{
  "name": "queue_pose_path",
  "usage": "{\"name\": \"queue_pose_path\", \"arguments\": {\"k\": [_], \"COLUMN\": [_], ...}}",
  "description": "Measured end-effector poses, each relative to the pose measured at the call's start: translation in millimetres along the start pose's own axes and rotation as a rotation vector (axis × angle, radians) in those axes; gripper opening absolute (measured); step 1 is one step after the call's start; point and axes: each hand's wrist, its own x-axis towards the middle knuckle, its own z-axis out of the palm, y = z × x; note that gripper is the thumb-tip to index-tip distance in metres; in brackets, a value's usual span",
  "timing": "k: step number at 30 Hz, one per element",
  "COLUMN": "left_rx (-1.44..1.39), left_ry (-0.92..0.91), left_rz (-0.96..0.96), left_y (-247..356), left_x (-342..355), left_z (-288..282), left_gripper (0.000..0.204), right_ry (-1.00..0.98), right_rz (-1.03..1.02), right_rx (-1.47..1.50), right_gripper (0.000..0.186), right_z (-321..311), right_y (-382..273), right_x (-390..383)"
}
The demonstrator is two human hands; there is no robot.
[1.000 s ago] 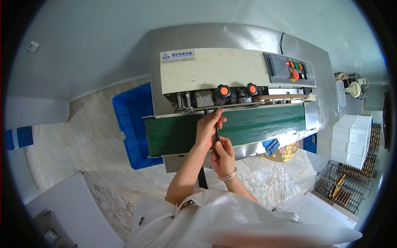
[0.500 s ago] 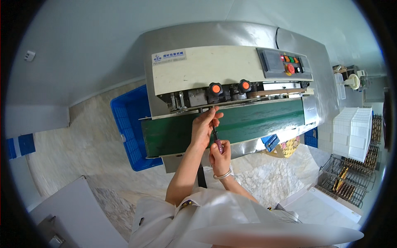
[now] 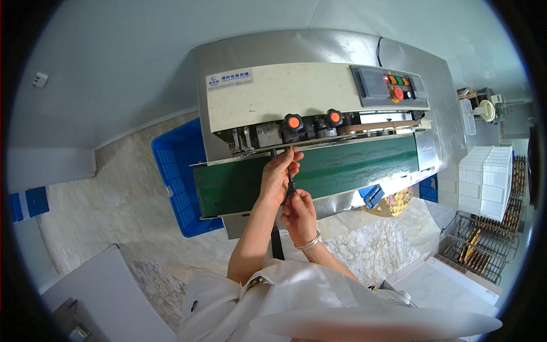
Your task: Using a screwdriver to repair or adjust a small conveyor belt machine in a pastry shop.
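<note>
Far left: blue crate (image 3: pixel 170 178) on the marbled floor, beside the machine end

Left of centre: your left hand (image 3: pixel 276 175) is up over the green belt (image 3: pixel 356 163), fingertips drawn together right at the lower edge of the cream machine (image 3: pixel 285 94), below its two orange-capped knobs (image 3: pixel 293 122). You cannot be seen clearly enough there: whether those fingers pinch the tip, a small part, or only steady the shaft, I cannot tell

Centre: the slim dark tool (image 3: pixel 292 186), screwdriver-like, stands between your hands, its shaft running up past your left palm toward the machine edge; far tip hidden

Just right of that: your right hand (image 3: pixel 300 212), bangle (image 3: pixel 308 241) at the wrist, has thumb and fingers closed on the tool's lower part

Change: half a second ago your right fist was wrapped around a reddish handle that showed plainly; now you pinch at the dark section and that handle is out of sight. Your left hand holds its place at the machine edge. My reading: a fresh grip on the tool, same work spot, the left hand keeping it lined up

Further right: control panel (image 3: pixel 389 86) on the machine, small blue box (image 3: pixel 373 196) near the belt's near side, white crates (image 3: pixel 484 182) and wire rack (image 3: pixel 477 248), all well apart from your hands
</note>
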Motion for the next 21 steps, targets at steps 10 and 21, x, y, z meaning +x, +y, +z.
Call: {"name": "queue_pose_path", "arguments": {"k": [10,21], "left_rx": [-0.026,0.036], "left_ry": [-0.052,-0.032], "left_rz": [0.038,0.038], "left_y": [1,4], "left_x": [2,3], "left_z": [-4,-2], "left_gripper": [0.022,0.023], "right_ry": [0.068,-0.024], "right_rz": [-0.201,0.016], "right_rx": [-0.222,0.052], "right_gripper": [0.017,0.013], "right_z": [1,-1], "right_y": [-4,-11], "right_x": [7,13]}}
